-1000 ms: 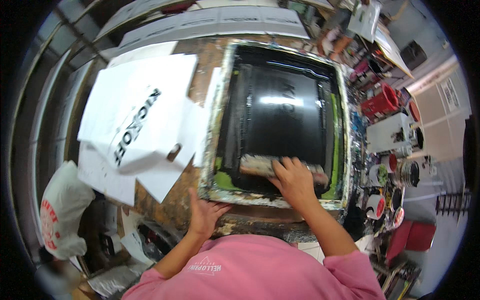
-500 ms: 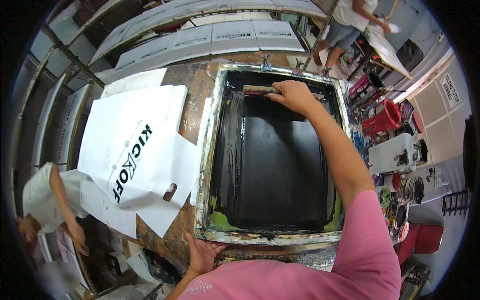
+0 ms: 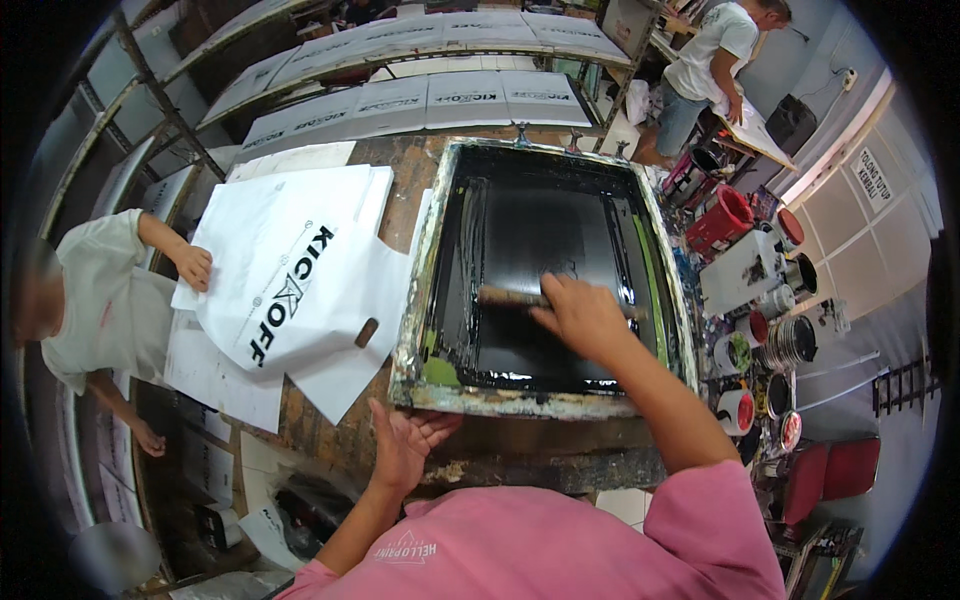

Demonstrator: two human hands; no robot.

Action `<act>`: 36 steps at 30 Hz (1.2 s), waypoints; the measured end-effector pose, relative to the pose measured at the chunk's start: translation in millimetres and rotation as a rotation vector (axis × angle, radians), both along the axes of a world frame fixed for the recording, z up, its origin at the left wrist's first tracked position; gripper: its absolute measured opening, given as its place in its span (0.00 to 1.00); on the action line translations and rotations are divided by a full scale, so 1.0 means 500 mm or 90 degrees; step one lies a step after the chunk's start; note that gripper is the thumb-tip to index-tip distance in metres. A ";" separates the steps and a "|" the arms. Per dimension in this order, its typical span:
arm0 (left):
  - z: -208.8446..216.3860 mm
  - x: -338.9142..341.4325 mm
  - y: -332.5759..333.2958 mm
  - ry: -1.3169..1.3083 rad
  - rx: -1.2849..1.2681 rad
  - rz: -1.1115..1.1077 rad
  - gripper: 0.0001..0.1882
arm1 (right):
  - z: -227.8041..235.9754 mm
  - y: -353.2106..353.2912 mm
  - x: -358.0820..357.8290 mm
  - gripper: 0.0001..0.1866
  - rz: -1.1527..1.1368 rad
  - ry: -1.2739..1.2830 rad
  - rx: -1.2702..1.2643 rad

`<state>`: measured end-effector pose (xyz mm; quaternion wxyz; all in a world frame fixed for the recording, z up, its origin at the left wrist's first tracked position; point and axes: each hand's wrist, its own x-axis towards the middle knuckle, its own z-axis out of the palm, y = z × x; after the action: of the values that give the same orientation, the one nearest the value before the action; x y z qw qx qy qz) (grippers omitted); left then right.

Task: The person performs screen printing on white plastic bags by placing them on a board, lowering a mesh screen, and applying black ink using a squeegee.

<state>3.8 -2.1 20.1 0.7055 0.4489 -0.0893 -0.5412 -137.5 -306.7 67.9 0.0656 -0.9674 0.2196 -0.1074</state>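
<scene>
My right hand point(image 3: 583, 322) is closed over the wooden handle of a squeegee point(image 3: 507, 297), which lies across the middle of a printing screen. Black ink coats the mesh, and the paint-crusted screen frame point(image 3: 530, 404) rests flat on the bench. At the frame's near left corner, my left hand point(image 3: 408, 447) is palm up with its fingers spread. Its fingertips are at the frame's edge; whether they touch it I cannot tell. Left of the screen lie white plastic bags point(image 3: 335, 215) with black lettering and a cut-out handle hole. A co-worker's hand point(image 3: 193, 268) is at their far-left edge.
Racks with printed white bags point(image 3: 465, 103) run behind the bench. Clamps point(image 3: 573, 141) stand at the frame's far edge. Ink tubs, including a red bucket point(image 3: 722, 220), crowd the right side. Another person point(image 3: 715, 60) bends over a board at the far right.
My right hand has drawn the squeegee from the screen's far end toward me. The left co-worker has reached a hand to the bags. My left hand stays by the frame's corner. The view has shifted.
</scene>
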 end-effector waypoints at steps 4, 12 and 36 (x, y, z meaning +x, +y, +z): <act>0.052 -0.005 0.002 -0.014 -0.049 0.032 0.56 | 0.140 0.165 -0.092 0.20 -0.015 0.018 0.041; 0.203 0.057 -0.125 -0.126 -0.499 -0.036 0.54 | 0.327 0.108 -0.028 0.16 -0.092 -0.267 -0.325; 0.111 0.061 -0.283 -0.863 0.133 0.311 0.18 | 0.505 -0.027 0.027 0.20 -0.090 -0.319 -0.167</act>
<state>34.1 -143.5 75.6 0.5493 0.7577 -0.3515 0.0229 -123.9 -320.1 320.5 -0.0157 -0.8932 0.2474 -0.3752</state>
